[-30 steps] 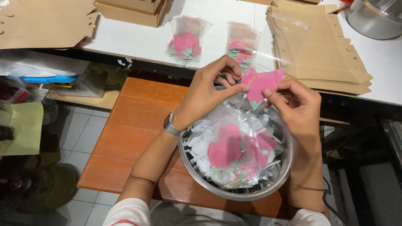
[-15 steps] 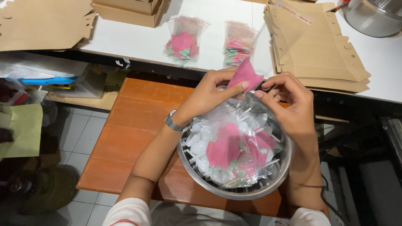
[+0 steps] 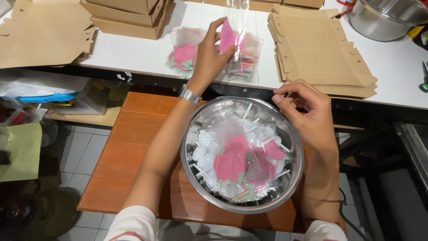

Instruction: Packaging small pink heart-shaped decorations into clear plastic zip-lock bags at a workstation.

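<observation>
1. We hold a clear bag (image 3: 232, 33) with a pink napkin (image 3: 226, 36) inside it. Our left hand (image 3: 209, 58) pinches it, thumb on one side and fingers on the other.

2. The bag is up over the white table (image 3: 133, 56), past our fingertips and away from the bowl (image 3: 243, 154).

3. Two filled bags already lie on the table. One bag (image 3: 183, 52) is just left of our left fingers. The other one (image 3: 243, 62) is just right of them, partly under the bag we hold.

4. So we think two bags are done and this is the third. It is not set down yet.

5. Our right hand (image 3: 307, 114) holds nothing. Its fingers are loosely curled and a little apart, over the far rim of the bowl.

6. The bowl sits on a brown stool (image 3: 125, 147) close to us, right under our right fingers. It still has lots in it: pink napkins, clear bags, white spoons and thin sticks. We cannot count them, they are all mixed up.

7. We think a lot of work is left, since the bowl is still quite full.

8. Flat brown boxes (image 3: 321, 49) lie past our right fingers, on the table. None looks folded up here.
</observation>
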